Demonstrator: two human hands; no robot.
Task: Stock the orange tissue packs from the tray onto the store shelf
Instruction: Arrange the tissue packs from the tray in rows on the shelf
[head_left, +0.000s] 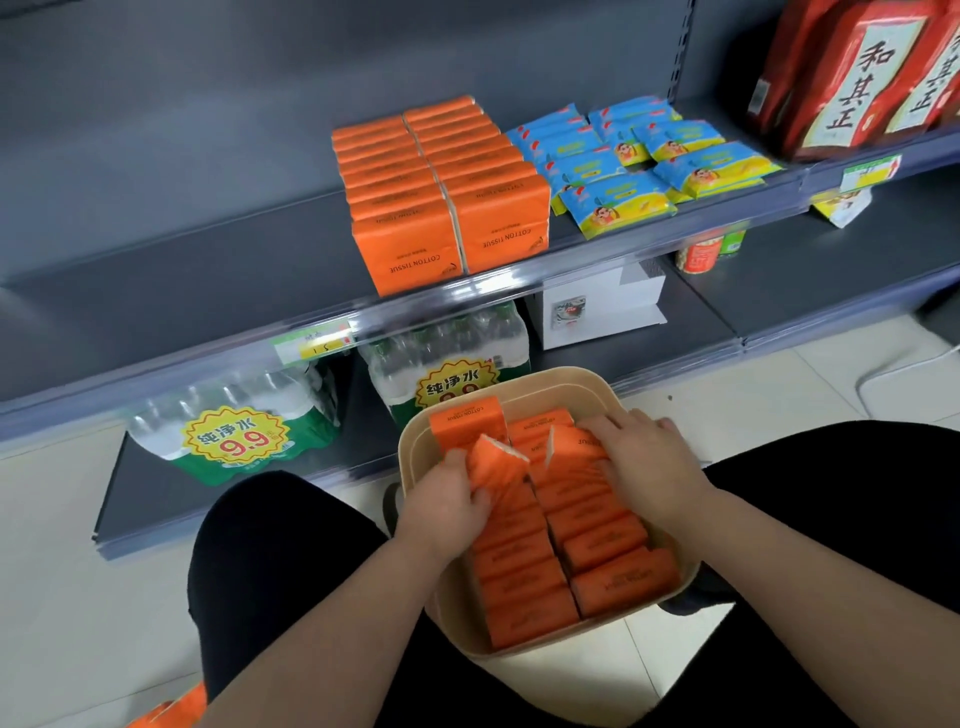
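A beige tray (561, 379) rests on my lap, filled with two rows of orange tissue packs (524, 582). My left hand (447, 499) grips a pack (496, 462) at the far left of the tray and tilts it up. My right hand (644, 457) curls over the packs (576, 452) at the far right of the tray. On the grey shelf (208, 280) above stand two rows of stocked orange packs (447, 192).
Blue and yellow wipe packs (634, 171) lie right of the stocked orange packs. Red bags (857, 78) stand at the upper right. Bottled water packs (234, 415) and a white box (597, 306) fill the lower shelf. More orange packs (171, 712) lie on the floor at my left.
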